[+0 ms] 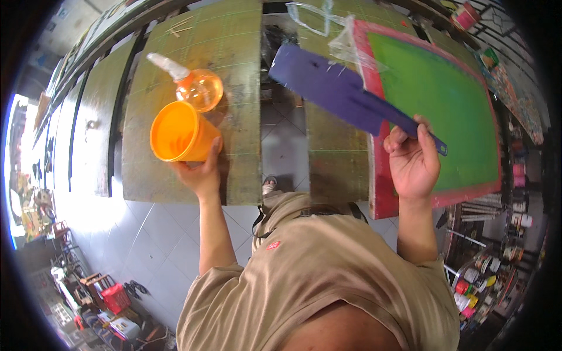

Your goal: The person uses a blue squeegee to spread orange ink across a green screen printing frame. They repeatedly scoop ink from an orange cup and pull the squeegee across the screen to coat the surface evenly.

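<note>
My left hand [199, 174] is wrapped round an orange plastic cup [206, 139], tilted so its wide mouth faces left. Just beyond the cup a clear orange spray bottle [209, 89] with a white nozzle rests on the left board. On the right, my right hand [414, 164] grips the slim handle of a purple spatula [328, 85]. Its broad flat blade points to the far left, raised over the gap between the boards. Below that hand lies a screen printing frame [377, 187] with a red rim and green mesh.
The left board [240, 117] and right board [339, 169] have a gap between them. Thin sticks [180, 26] lie at the far left. Clear plastic film [345, 44] drapes the frame's far corner. Shelves with several paint pots [489, 264] stand right; a red box [116, 298] sits lower left.
</note>
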